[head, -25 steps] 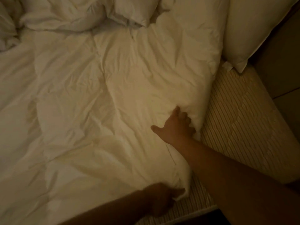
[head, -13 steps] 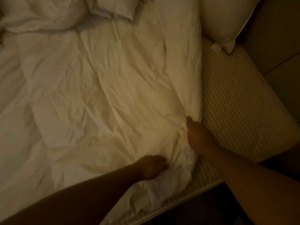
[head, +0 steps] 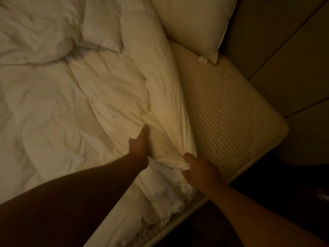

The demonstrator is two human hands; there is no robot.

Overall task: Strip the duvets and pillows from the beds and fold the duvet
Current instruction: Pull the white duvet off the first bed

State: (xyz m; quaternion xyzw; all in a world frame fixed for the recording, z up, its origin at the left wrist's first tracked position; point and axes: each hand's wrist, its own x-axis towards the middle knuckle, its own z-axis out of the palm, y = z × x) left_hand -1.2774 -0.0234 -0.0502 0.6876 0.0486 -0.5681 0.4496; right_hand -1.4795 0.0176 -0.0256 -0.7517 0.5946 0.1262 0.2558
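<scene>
Since half a second ago, left hand slid up from the bunched corner, now pressed flat at centre, fingers straight and together, on rumpled white fabric duvet. Right hand at 5 o'clock, fingers curled tight round the gathered duvet edge beside bare ribbed beige mattress. Plump white pillow at 1 o'clock; mattress strip open toward 3 o'clock.

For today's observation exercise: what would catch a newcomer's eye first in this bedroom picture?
Two bare arms reach in from below: the right hand grips a bunched edge of the white duvet, while the left hand lies on it with a finger pointing forward. To the right lies a bare strip of striped mattress, with a pillow at its top corner.
</scene>
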